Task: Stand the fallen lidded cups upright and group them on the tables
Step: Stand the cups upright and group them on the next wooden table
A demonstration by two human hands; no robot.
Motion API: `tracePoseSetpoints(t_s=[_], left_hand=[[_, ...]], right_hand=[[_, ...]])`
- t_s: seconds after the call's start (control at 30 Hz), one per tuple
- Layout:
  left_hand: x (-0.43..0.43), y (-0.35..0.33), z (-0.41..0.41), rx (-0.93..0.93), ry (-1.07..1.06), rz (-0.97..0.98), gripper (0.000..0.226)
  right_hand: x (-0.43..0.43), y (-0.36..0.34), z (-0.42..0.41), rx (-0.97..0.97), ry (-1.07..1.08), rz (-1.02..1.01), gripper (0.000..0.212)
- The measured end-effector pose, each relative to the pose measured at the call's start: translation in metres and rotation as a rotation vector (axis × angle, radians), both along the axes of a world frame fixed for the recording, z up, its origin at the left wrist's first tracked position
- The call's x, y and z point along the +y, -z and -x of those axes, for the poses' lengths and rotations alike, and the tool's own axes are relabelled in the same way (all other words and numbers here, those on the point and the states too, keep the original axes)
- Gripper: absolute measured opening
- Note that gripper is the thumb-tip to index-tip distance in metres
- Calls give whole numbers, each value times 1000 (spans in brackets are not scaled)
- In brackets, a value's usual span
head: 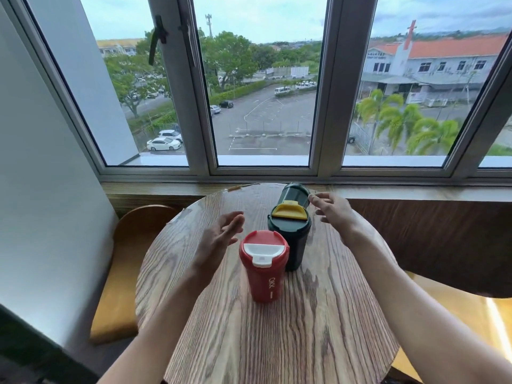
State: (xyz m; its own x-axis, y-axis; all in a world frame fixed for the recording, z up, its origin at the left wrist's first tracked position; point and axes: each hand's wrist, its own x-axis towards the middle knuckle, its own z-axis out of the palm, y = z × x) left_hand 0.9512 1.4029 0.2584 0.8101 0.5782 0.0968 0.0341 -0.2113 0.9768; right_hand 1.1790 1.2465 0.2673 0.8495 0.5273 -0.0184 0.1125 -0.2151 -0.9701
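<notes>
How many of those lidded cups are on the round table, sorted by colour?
Red cup with white lid flap: 1
Dark green cup with yellow lid flap: 1
Dark green cup at the far edge by the window, lid hidden: 1
Total: 3 cups on the wooden table. Both hands are open and touch none of them.

Bright overcast daylight enters through window [263,92] ahead. Soft, weak shadows fall toward camera. Sheen and pale glare on far edge of table [277,328] near sill. Wide-angle distortion bows window frames outward at edges. Left hand [219,239] slightly motion-blurred; right hand [335,212] a little soft. Left wall evenly lit, lower corners dim.
</notes>
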Motion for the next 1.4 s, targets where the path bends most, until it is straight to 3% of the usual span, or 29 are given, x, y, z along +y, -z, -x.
tracePoseSetpoints(t_s=[0.07,0.17,0.4,0.5,0.6,0.67,0.73,0.87,1.1,1.27,1.4], left_hand=[[11,-8,-20,23,-78,-14,41],[31,-13,-56,126,-109,-33,26],[54,-13,-143,396,28,-50,29],[55,-10,-169,513,89,-21,40],[52,-4,-186,552,122,1,60],[49,-2,-196,546,130,9,74],[45,-3,-204,520,146,-20,81],[40,-3,-218,512,220,-97,82],[43,8,-227,457,190,-36,72],[56,-1,-193,252,97,38,86],[71,-3,-150,112,142,22,80]], right_hand=[[15,1,-17,16,34,116,41],[34,-2,-36,72,15,262,48],[59,-2,-62,255,-25,343,53],[61,3,-66,296,-38,317,47],[58,8,-62,276,23,237,63],[47,8,-51,184,74,157,63],[30,3,-34,99,65,65,45],[1,-11,1,115,-123,-21,24],[-3,-15,19,170,-315,-16,32],[-3,-15,19,159,-299,-19,31],[-4,-15,25,164,-281,-30,30]])
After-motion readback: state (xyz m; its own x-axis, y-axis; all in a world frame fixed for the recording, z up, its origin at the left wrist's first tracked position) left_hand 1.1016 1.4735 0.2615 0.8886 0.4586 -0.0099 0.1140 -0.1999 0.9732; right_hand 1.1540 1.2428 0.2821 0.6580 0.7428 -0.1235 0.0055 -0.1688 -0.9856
